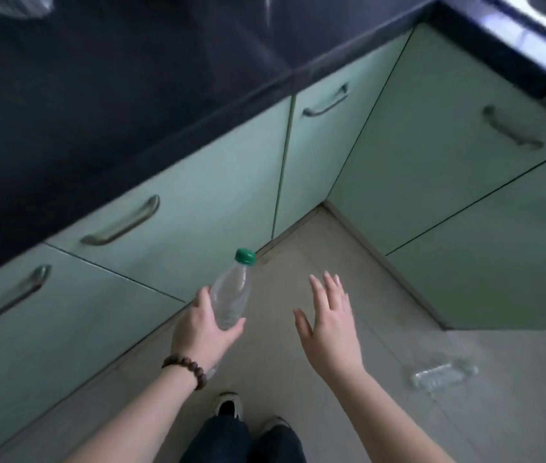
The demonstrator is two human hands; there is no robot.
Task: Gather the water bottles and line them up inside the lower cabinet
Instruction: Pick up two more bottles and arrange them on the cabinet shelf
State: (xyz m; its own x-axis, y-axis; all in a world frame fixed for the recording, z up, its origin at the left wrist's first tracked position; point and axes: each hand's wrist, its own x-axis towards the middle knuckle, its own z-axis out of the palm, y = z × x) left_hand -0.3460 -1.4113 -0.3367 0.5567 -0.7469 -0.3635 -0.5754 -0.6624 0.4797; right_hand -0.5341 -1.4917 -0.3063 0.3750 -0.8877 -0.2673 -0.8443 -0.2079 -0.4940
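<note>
My left hand (203,327) grips a clear water bottle (233,294) with a green cap by its lower part; the bottle tilts up and away toward the corner of the cabinets. My right hand (328,325) hovers beside it with fingers spread and nothing in it. A second clear bottle (443,377) lies on its side on the floor to the right. The pale green lower cabinet doors (198,208) are all closed, and their insides are hidden.
A dark countertop (98,95) runs above the cabinets and turns the corner toward a steel sink (538,21) at top right. Metal handles (123,222) stick out from the doors. My shoes (228,407) stand on the beige tiled floor (298,255).
</note>
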